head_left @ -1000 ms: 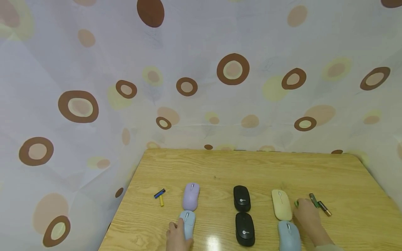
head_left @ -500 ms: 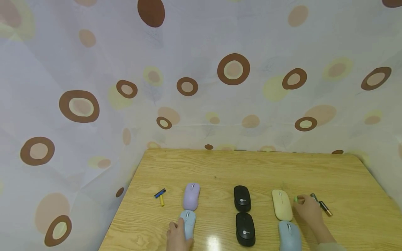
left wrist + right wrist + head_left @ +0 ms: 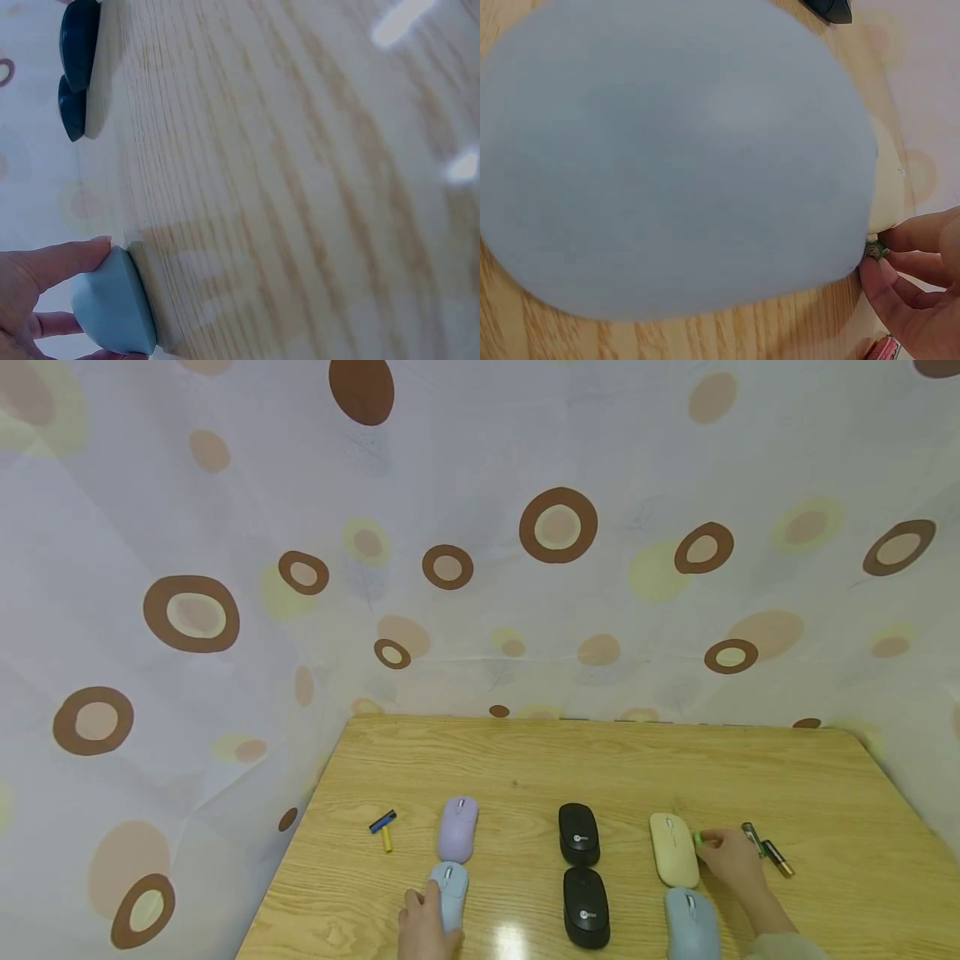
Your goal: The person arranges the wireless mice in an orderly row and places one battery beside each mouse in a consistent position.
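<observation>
Mouse [image 3: 452, 891] in left hand [image 3: 423, 930], small green item [image 3: 875, 250] in right hand [image 3: 733, 860].
Fingers curl round the mouse's pale blue sides on the desk [image 3: 517, 764]; black mice [image 3: 585, 906] lie between; thumb and fingertips pinch the item beside the yellow mouse [image 3: 672, 850].

The right fingers [image 3: 924, 231] have open table [image 3: 720, 768] ahead, a yellow mouse [image 3: 673, 852] blocking left.

A spotty sheet [image 3: 480, 468] hangs behind the wooden surface [image 3: 480, 760]. Two black mice [image 3: 585, 906] sit in a line. Left of the purple mouse [image 3: 457, 828] lie a blue stick [image 3: 382, 821] and a yellow stick [image 3: 387, 839], maybe batteries.
</observation>
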`<state>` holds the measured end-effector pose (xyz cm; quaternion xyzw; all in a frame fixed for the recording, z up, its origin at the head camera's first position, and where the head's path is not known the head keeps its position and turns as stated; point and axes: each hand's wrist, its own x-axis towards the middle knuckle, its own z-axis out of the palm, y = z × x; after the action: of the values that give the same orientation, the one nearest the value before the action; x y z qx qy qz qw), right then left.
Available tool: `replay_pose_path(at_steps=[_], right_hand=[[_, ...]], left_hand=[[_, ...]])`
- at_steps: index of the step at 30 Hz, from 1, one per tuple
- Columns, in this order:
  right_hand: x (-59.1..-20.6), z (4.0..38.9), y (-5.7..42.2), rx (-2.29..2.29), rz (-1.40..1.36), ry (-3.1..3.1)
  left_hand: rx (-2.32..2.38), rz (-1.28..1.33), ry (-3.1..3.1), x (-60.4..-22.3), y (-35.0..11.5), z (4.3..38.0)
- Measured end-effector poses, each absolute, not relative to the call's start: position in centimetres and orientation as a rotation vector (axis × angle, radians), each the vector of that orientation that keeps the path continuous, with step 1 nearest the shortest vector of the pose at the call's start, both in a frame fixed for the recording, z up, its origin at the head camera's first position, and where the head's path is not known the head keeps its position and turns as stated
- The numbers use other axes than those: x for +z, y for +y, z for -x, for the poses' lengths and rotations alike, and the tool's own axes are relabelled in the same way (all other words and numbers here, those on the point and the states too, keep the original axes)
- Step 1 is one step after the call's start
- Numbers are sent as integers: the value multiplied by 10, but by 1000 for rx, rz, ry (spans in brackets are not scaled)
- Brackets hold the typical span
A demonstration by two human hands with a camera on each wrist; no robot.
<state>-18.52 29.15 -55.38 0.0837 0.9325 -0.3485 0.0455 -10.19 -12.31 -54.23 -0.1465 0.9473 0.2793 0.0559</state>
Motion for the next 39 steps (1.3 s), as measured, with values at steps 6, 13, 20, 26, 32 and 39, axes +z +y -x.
replay_pose_path(at_steps=[6,13,20,26,32,39], right_hand=[[-554,183,291,-1052,-235,2874],[-551,179,287,-1062,-220,2897],[-553,179,287,-1046,-218,2905],[-551,179,287,-1039,-225,2885],[-549,179,287,-1019,-222,2881],[-553,180,292,-1025,-208,2916]], left_hand=[[874,437,2891,-541,-123,101],[877,433,2902,-542,-123,100],[859,453,2878,-543,-123,101],[857,454,2878,-543,-123,102],[866,439,2900,-545,-123,101],[872,438,2919,-547,-123,100]])
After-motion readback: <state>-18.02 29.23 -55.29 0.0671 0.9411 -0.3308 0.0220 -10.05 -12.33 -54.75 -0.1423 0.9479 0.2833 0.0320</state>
